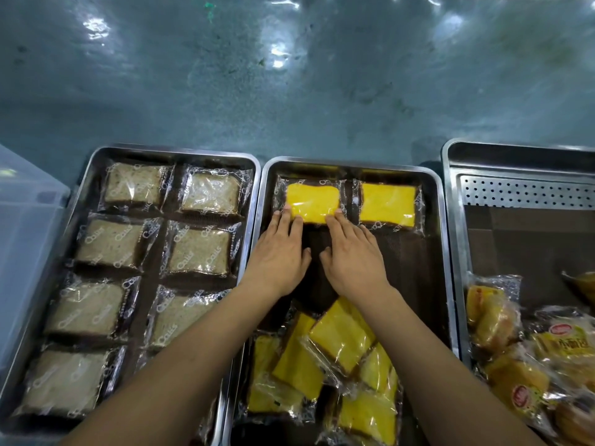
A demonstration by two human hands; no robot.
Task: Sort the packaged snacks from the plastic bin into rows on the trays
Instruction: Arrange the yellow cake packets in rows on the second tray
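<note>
As left hand (280,249), right hand (351,255) — both flat — touch yellow packet (312,202), pile (338,365) lies near.

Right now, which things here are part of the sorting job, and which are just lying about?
In the job: left hand, right hand, the yellow cake pack they press, middle tray, loose yellow pile, rowed bread packs, bun packs, plastic bin.
Lying about: perforated metal sheet in right tray.

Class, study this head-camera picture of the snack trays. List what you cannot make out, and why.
Head view, all four.
Plastic bin: cut off by the left edge; its cloudy wall hides the contents.
Left tray: the left forearm covers its near right packs.
Pile of yellow packs: overlapping, cut off at the bottom; uncountable.
Right tray: cut off by the right edge.
</note>
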